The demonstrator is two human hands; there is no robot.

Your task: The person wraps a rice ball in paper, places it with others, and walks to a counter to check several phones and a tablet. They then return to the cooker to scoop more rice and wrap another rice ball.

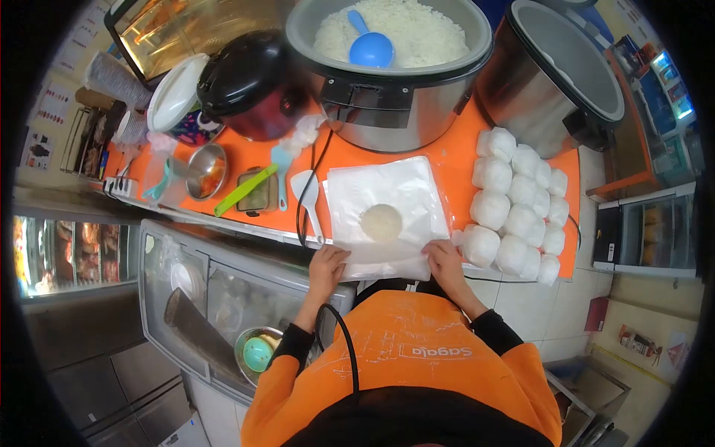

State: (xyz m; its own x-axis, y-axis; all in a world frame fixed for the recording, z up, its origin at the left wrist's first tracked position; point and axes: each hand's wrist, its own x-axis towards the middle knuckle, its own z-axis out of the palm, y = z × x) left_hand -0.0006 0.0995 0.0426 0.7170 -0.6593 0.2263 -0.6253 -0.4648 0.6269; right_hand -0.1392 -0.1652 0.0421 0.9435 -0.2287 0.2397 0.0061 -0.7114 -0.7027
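Observation:
A stack of white wrapping sheets [350,195] lies on the orange table, with a round mound of rice [382,223] on its top sheet. At the near left corner, my left hand [330,269] pinches the sheet's edge. My right hand [445,262] grips the near right corner between closed fingers. Behind the stack stands a large open cooker [387,112] of white rice [417,33], a blue scoop [371,49] resting in it. Several wrapped white bundles [491,211] are piled right of the sheets.
A white paddle [307,195], a light-blue spatula [282,179], green tongs [246,191] and a steel bowl [206,172] lie left. A dark red cooker [257,89] stands behind them; another open cooker [551,74] is at back right. A black cable [305,216] crosses the table.

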